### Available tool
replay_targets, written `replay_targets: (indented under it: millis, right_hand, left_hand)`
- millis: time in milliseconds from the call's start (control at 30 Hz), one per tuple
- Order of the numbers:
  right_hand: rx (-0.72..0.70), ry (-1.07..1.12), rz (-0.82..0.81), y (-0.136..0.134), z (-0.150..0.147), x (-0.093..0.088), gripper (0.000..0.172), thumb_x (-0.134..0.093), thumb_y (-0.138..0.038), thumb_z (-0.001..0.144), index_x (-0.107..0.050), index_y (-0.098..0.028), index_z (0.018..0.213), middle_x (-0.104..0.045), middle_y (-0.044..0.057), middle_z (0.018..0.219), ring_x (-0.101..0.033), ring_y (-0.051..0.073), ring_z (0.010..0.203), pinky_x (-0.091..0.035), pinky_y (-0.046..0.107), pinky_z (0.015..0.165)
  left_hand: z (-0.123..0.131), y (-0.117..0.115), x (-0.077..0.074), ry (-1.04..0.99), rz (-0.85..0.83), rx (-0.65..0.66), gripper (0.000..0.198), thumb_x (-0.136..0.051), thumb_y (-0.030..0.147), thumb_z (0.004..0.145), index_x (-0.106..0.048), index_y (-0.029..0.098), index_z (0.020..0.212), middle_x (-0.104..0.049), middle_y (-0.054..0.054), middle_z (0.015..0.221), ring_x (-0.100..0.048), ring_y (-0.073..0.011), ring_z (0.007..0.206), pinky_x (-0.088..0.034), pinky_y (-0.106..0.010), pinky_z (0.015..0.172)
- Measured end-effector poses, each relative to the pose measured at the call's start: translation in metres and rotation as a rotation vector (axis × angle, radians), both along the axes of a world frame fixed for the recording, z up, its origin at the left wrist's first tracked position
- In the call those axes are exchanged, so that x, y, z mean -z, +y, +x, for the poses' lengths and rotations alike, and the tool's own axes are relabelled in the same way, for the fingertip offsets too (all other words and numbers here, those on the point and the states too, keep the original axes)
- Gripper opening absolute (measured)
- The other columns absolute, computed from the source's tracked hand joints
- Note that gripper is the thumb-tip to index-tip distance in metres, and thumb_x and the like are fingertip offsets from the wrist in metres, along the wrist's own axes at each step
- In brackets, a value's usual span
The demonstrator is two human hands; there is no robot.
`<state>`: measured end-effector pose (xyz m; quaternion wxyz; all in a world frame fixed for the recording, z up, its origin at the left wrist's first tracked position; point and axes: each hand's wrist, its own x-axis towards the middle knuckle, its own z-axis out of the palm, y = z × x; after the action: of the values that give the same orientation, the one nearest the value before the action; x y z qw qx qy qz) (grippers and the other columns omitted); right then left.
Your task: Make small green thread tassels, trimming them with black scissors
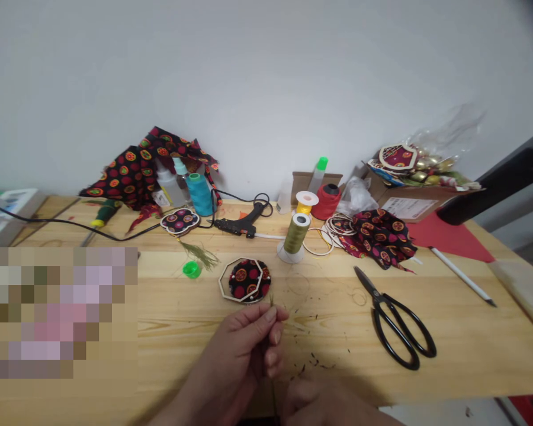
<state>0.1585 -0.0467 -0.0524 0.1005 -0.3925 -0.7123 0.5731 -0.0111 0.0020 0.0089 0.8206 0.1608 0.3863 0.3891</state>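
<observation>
My left hand (pixel 249 337) is closed, thumb and forefinger pinching olive thread (pixel 272 300) whose short ends stick up above the fingertips. Low in the view, my right hand (pixel 324 402) is blurred and partly cut off; its fingers look curled, and what they hold, if anything, is hidden. Just beyond the left fingertips lies a round patterned fabric piece (pixel 253 281) with a pale wooden octagonal frame (pixel 224 289) resting on it. An upright spool of olive thread (pixel 296 234) stands farther back. Black-handled scissors (pixel 395 319) lie to the right, blades pointing away.
Behind are a glue gun (pixel 242 223), a blue thread cone (pixel 201 195), a red thread cone (pixel 326 202) and patterned cloth (pixel 135 168). A tasselled ornament (pixel 180 222) lies near a green cap (pixel 192 270). At right are a white pen (pixel 464 277) and a cardboard box (pixel 408 207).
</observation>
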Motion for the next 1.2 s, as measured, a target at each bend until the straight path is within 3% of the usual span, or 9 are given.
replay_targets:
  millis: [133, 333, 400, 500, 567, 633, 767, 933, 1200]
  right_hand:
    - [-0.06, 0.066, 0.065, -0.002, -0.004, 0.007, 0.024, -0.048, -0.033, 0.09, -0.067, -0.023, 0.079, -0.057, -0.005, 0.065, -0.055, 0.009, 0.06, -0.046, 0.018, 0.061]
    - [-0.148, 0.082, 0.175, 0.0, -0.006, 0.013, 0.026, -0.045, -0.032, 0.093, -0.068, -0.023, 0.083, -0.064, -0.004, 0.068, -0.059, 0.01, 0.065, -0.047, 0.019, 0.066]
    - [-0.209, 0.075, 0.287, 0.003, 0.0, 0.001, 0.03, -0.045, -0.033, 0.093, -0.069, -0.022, 0.08, -0.069, -0.002, 0.077, -0.061, 0.011, 0.076, -0.046, 0.021, 0.073]
    - [-0.207, 0.055, 0.377, 0.01, 0.014, -0.037, 0.022, -0.051, -0.033, 0.091, -0.071, -0.024, 0.084, -0.071, -0.001, 0.087, -0.062, 0.013, 0.084, -0.045, 0.021, 0.076]
    - [-0.021, -0.09, 0.363, 0.016, 0.027, -0.063, 0.016, -0.058, -0.029, 0.087, -0.068, -0.025, 0.098, -0.07, 0.0, 0.097, -0.063, 0.014, 0.089, -0.047, 0.021, 0.076]
    - [0.196, -0.283, 0.398, 0.022, 0.046, -0.078, 0.019, -0.048, -0.026, 0.091, -0.067, -0.024, 0.094, -0.069, 0.003, 0.094, -0.064, 0.016, 0.087, -0.049, 0.025, 0.075]
    - [0.542, -0.794, 0.568, 0.027, 0.098, -0.063, 0.025, -0.047, -0.03, 0.085, -0.066, -0.017, 0.092, -0.068, 0.013, 0.097, -0.063, 0.03, 0.091, -0.05, 0.044, 0.078]
    - [0.648, -0.949, 0.543, 0.018, 0.143, -0.034, 0.036, -0.047, -0.037, 0.083, -0.063, -0.014, 0.105, -0.069, 0.016, 0.1, -0.066, 0.031, 0.088, -0.053, 0.042, 0.075]
    - [0.645, -0.962, 0.416, 0.021, 0.13, -0.045, 0.031, -0.043, -0.032, 0.078, -0.064, -0.016, 0.095, -0.068, 0.017, 0.096, -0.067, 0.03, 0.082, -0.052, 0.04, 0.068]
  left_hand:
    - [0.001, -0.001, -0.001, 0.005, -0.024, 0.007, 0.012, -0.073, 0.021, 0.073, -0.069, 0.01, 0.077, -0.048, 0.006, 0.058, -0.03, 0.0001, 0.041, -0.02, -0.015, 0.041]
    - [0.0, -0.001, 0.0, 0.054, -0.001, -0.009, 0.012, -0.073, 0.022, 0.072, -0.069, 0.011, 0.074, -0.046, 0.006, 0.053, -0.023, -0.0014, 0.043, -0.017, -0.016, 0.041]
    - [-0.001, -0.002, -0.001, 0.111, 0.008, -0.027, 0.013, -0.073, 0.024, 0.071, -0.07, 0.011, 0.072, -0.045, 0.006, 0.051, -0.023, -0.0024, 0.043, -0.016, -0.017, 0.041]
    - [-0.001, -0.003, -0.003, 0.207, 0.016, -0.02, 0.017, -0.074, 0.029, 0.07, -0.071, 0.012, 0.072, -0.044, 0.006, 0.049, -0.025, -0.0031, 0.042, -0.015, -0.017, 0.04]
    - [-0.001, -0.005, -0.002, 0.254, 0.022, -0.011, 0.019, -0.073, 0.032, 0.071, -0.071, 0.013, 0.073, -0.045, 0.005, 0.049, -0.027, -0.0033, 0.043, -0.015, -0.017, 0.041]
    - [-0.001, -0.006, 0.0, 0.282, 0.03, -0.004, 0.021, -0.073, 0.034, 0.071, -0.072, 0.013, 0.074, -0.044, 0.006, 0.048, -0.028, -0.0038, 0.043, -0.015, -0.017, 0.041]
    - [-0.002, -0.009, 0.003, 0.263, 0.061, 0.024, 0.023, -0.07, 0.036, 0.072, -0.072, 0.014, 0.073, -0.033, 0.009, 0.044, -0.02, -0.0047, 0.042, -0.013, -0.019, 0.041]
    - [0.0, -0.01, 0.005, 0.306, 0.08, 0.069, 0.023, -0.066, 0.037, 0.075, -0.071, 0.014, 0.073, -0.031, 0.01, 0.046, -0.017, -0.0054, 0.043, -0.011, -0.021, 0.04]
    - [0.006, -0.011, 0.004, 0.342, 0.131, 0.142, 0.026, -0.066, 0.04, 0.076, -0.072, 0.014, 0.075, -0.031, 0.01, 0.048, -0.017, -0.0056, 0.043, -0.011, -0.022, 0.041]
